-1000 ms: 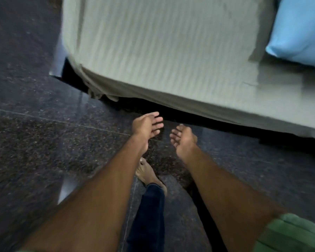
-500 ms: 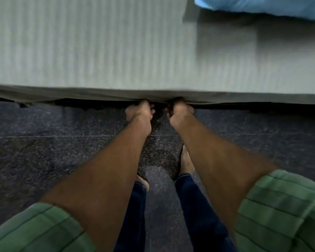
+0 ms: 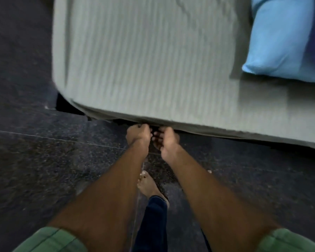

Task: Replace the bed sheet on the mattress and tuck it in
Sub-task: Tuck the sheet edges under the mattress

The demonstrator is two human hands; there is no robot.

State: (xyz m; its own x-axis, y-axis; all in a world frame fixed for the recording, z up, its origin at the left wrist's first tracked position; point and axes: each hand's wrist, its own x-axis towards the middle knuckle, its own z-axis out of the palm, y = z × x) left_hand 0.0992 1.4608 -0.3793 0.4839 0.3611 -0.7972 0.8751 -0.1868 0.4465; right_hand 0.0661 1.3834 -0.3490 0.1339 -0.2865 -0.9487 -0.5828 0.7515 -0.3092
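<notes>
Both hands sit side by side under the near bed edge: left hand curled tight, right hand fingers bent, whether gripping the grey bed sheet unclear. Sheet covers the mattress; blue pillow at two o'clock.

A bedroom in a home: a low bed with a mattress under a pale grey ribbed bed sheet fills the far half of the view, a light blue pillow lying at its far right. The bed stands on a dark, polished speckled stone floor, where a person's bare foot rests near the bedside.
</notes>
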